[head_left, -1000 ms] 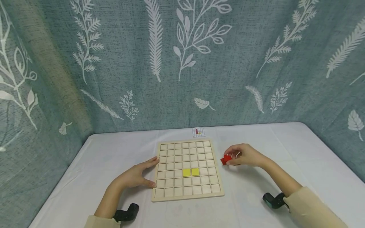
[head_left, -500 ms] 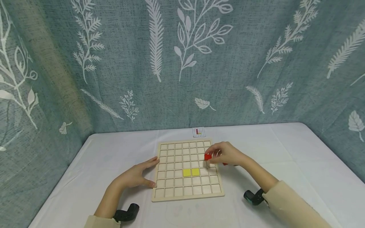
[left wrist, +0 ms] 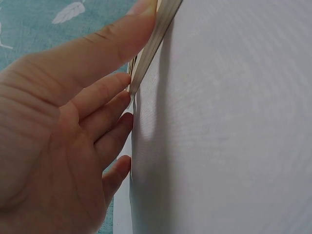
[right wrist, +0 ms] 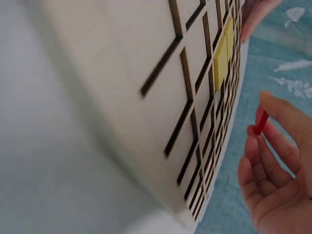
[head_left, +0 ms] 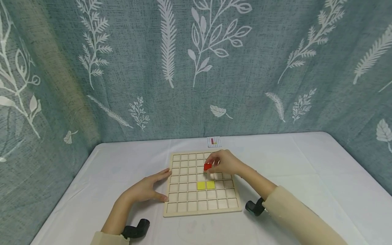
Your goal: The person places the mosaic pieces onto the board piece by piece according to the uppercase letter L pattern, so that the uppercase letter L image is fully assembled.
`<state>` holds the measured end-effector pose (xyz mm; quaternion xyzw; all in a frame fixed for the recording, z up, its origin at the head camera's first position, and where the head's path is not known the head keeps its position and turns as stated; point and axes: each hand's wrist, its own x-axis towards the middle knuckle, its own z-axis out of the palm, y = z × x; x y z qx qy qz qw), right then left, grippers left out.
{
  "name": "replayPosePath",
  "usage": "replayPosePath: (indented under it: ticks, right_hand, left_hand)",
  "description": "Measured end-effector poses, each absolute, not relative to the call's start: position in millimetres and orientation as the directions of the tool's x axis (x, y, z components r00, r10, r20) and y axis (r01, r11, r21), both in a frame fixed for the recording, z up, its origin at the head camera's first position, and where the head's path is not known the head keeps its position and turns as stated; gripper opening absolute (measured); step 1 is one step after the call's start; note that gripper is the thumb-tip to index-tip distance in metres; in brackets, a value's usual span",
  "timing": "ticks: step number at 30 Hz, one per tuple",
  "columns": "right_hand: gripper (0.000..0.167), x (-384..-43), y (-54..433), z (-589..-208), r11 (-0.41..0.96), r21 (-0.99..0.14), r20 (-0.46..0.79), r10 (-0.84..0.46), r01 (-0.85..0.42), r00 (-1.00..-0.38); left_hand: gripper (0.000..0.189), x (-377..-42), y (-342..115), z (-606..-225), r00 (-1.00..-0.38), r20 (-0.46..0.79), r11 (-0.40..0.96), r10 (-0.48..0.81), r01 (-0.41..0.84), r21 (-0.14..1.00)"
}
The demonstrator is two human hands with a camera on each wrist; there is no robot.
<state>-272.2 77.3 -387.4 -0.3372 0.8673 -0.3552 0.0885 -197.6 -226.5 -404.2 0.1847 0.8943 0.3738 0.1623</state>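
Between thumb and fingertips, my right hand [head_left: 225, 162] pinches a red square tile [head_left: 207, 167] over the upper right part of a wooden grid board [head_left: 202, 214]. In the right wrist view the red tile [right wrist: 262, 123] appears edge-on and apart from the board. Two yellow square tiles [head_left: 206, 185] lie side by side in cells near the board's middle. My left hand [head_left: 143, 189] rests at the board's left edge, fingers extended and spread, with thumb and fingertips touching the rim. The left wrist view shows the thumb [left wrist: 112, 41] against the board's side.
A small printed grid card [head_left: 214, 142] with red and yellow squares lies behind the board. Bits of red show beside the right forearm, mostly hidden by it. White cloth [head_left: 128, 153] covers the table, and a patterned curtain [head_left: 183, 112] hangs behind and at the sides.
My right hand has carried the red tile leftward from beside the board to over its cells. Other red left on the cloth is now mostly behind the forearm. The left hand stays put.
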Motion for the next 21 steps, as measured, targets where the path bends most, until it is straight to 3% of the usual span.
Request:
replayPosePath:
  ticks: [4, 12, 21]
  right_hand:
    - [0.023, -278.3, 65.5, -387.4, 0.531, -0.660, 0.093, -0.645, -0.533, -0.758]
    - [0.020, -288.5, 33.8, -387.1, 0.603, -0.677, 0.018, -0.560, -0.422, -0.828]
    - [0.018, -292.7, 11.2, -389.8, 0.741, -0.530, -0.028, -0.501, -0.412, -0.865]
  left_hand:
    - [0.092, -197.7, -228.6, -405.5, -0.874, -0.132, 0.650, 0.467, 0.239, 0.721]
    - [0.092, -198.5, -227.0, -404.0, -0.878, -0.161, 0.656, 0.451, 0.204, 0.726]
    - [0.090, -198.1, -225.8, -401.7, -0.872, -0.143, 0.656, 0.468, 0.235, 0.717]
